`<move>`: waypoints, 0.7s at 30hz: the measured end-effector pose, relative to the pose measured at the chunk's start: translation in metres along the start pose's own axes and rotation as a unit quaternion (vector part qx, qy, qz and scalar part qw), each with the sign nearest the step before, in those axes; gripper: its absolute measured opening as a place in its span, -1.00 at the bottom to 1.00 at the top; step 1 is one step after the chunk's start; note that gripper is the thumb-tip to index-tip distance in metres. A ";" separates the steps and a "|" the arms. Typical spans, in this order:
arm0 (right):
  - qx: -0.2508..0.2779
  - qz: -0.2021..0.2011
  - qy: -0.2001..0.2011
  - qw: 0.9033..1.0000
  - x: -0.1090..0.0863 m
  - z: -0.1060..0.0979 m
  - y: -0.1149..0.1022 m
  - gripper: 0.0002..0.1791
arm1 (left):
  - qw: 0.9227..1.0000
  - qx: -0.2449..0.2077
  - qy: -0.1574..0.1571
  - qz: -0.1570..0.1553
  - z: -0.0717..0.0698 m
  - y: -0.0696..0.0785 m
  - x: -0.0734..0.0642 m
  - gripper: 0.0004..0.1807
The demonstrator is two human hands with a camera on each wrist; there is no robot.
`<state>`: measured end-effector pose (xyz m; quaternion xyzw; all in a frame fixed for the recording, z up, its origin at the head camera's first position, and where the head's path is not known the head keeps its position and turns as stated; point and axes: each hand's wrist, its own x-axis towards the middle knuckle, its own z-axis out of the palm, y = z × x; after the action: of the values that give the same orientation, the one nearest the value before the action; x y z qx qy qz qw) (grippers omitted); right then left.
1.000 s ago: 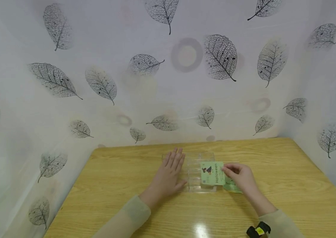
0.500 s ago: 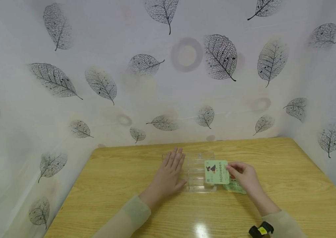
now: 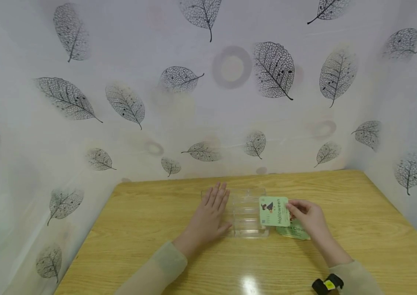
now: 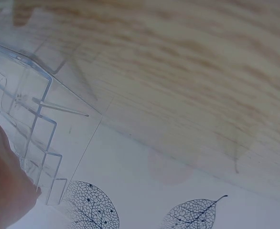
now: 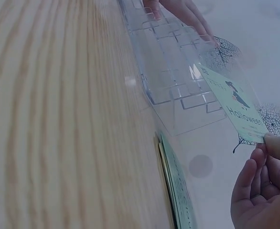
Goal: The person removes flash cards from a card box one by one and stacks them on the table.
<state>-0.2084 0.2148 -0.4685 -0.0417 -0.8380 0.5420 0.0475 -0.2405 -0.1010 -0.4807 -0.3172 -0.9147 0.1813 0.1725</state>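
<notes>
A clear plastic tiered card holder [image 3: 247, 213] stands on the table, its steps showing in both wrist views. My left hand [image 3: 210, 215] rests on its left part with the fingers straight. In my right hand [image 3: 308, 215] a green Halloween card [image 3: 274, 211] is pinched by one edge between thumb and fingers. The card is raised at the holder's right side and overlaps it in the head view. Beneath the right hand lies a stack of green cards [image 3: 292, 231], the top one printed Santa Claus. In the right wrist view the stack [image 5: 176, 186] shows several layers.
The wooden table [image 3: 149, 254] runs back to a pale curtain [image 3: 193, 114] printed with dark leaves, which also closes off both sides. A black band with a yellow patch [image 3: 328, 284] is on the right wrist.
My right hand has moved to the right with the Halloween card, away from the holder's middle. More of the Santa Claus card shows. The left hand stays in place.
</notes>
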 end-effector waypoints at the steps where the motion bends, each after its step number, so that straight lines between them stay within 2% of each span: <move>1: 0.003 0.001 0.001 1.000 0.000 -0.001 0.001 -0.51 | 1.000 0.001 0.000 0.000 0.000 0.000 0.000 0.09; 13: 0.018 0.000 -0.001 1.000 -0.002 -0.009 0.003 -0.52 | 1.000 -0.001 0.016 -0.002 0.000 0.000 0.001 0.08; 21: 0.020 0.010 -0.001 1.000 -0.003 -0.011 0.003 -0.50 | 1.000 -0.001 0.014 -0.003 0.000 0.000 0.001 0.08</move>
<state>-0.2042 0.2258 -0.4662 -0.0484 -0.8267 0.5590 0.0426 -0.2410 -0.1004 -0.4807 -0.3175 -0.9132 0.1754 0.1858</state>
